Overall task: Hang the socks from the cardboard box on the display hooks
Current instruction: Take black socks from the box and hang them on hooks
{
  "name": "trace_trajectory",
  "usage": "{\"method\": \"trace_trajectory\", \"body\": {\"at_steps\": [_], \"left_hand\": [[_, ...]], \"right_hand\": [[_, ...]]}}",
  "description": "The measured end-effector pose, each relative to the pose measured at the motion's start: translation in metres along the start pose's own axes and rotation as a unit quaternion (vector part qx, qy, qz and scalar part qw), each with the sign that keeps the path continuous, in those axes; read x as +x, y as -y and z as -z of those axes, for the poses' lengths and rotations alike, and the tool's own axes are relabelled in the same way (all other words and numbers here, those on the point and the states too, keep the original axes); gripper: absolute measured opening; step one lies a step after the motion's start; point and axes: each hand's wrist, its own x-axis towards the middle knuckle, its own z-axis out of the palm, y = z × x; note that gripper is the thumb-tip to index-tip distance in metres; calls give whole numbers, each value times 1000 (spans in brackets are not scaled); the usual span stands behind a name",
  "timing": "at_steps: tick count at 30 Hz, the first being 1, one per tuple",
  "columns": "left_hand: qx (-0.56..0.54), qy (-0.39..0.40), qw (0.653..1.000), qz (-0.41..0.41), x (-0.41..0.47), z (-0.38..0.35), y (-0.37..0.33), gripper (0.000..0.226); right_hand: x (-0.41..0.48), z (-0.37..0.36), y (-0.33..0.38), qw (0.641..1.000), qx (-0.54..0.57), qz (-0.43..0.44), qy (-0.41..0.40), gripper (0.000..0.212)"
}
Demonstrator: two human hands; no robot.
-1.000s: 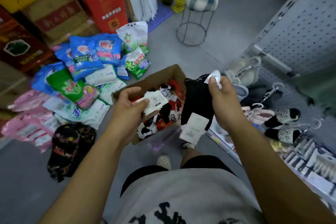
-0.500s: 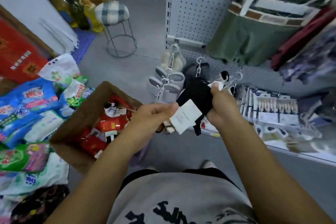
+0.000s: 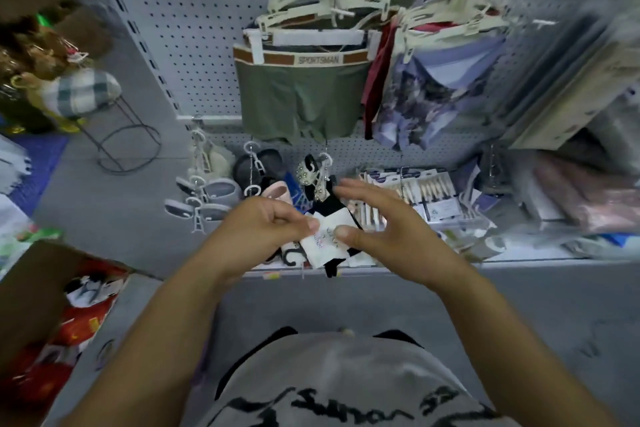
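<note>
A black pair of socks (image 3: 333, 207) with a white paper label (image 3: 323, 243) hangs between my hands, in front of the lower row of display hooks (image 3: 325, 159) on the grey pegboard (image 3: 194, 28). My left hand (image 3: 256, 232) pinches the left edge of the label with curled fingers. On the right, my right hand (image 3: 384, 229) has its fingers spread and blurred above the socks, with only the thumb on the label. The cardboard box (image 3: 31, 291) stands on the floor at the lower left and holds red and white sock packs (image 3: 86, 317).
Slippers (image 3: 221, 189) hang on hooks left of the socks; underwear on hangers (image 3: 301, 94) fills the pegboard above. Packaged goods (image 3: 412, 198) lie on the shelf to the right. A wire stool with a checked cushion (image 3: 86, 92) stands on the grey floor at the left.
The view swung from the box to the pegboard. Both hands carried the black socks toward the lower hooks. My right hand let go of the sock top and spread its fingers.
</note>
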Motion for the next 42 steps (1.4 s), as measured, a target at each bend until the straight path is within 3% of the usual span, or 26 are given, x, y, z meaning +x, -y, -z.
{"method": "trace_trajectory", "body": {"at_steps": [3,6,9,11,13,16,18,22,27,30,34,38,42], "left_hand": [[-14,36,999,-20,12,-32,-24,23],[-39,47,998,-29,17,-56,-43,21],[-95,39,995,-18,20,-67,-58,45],[-111,16,994,-17,23,-67,-68,59],[-132,7,991,-14,26,-67,-77,56],[-94,26,994,-48,35,-67,-86,33],[-76,43,994,-61,40,-69,-90,31],[-48,44,994,-92,50,-76,-96,53],[-143,51,986,-72,57,-88,-98,44],[-158,53,983,-72,57,-88,-100,40],[-93,83,987,-102,52,-71,-104,44],[-29,-8,990,-137,56,-64,-109,14],[-43,-127,978,-162,60,-68,-117,17]], "right_hand": [[-2,33,-17,999,-27,2,45,61],[-4,61,-30,999,-39,9,30,55],[-6,85,-41,999,36,8,-37,27],[-7,99,-48,993,46,14,-107,24],[-8,112,-55,984,75,7,-160,17],[-9,122,-60,967,167,-6,-193,13],[-9,125,-61,965,189,3,-184,19],[-8,130,-61,972,202,22,-118,27],[5,124,-62,973,216,40,-74,38],[16,112,-56,963,251,44,-87,32],[24,101,-51,943,305,41,-127,23],[30,99,-42,926,351,24,-136,17],[38,105,-32,916,378,7,-137,18]]}}
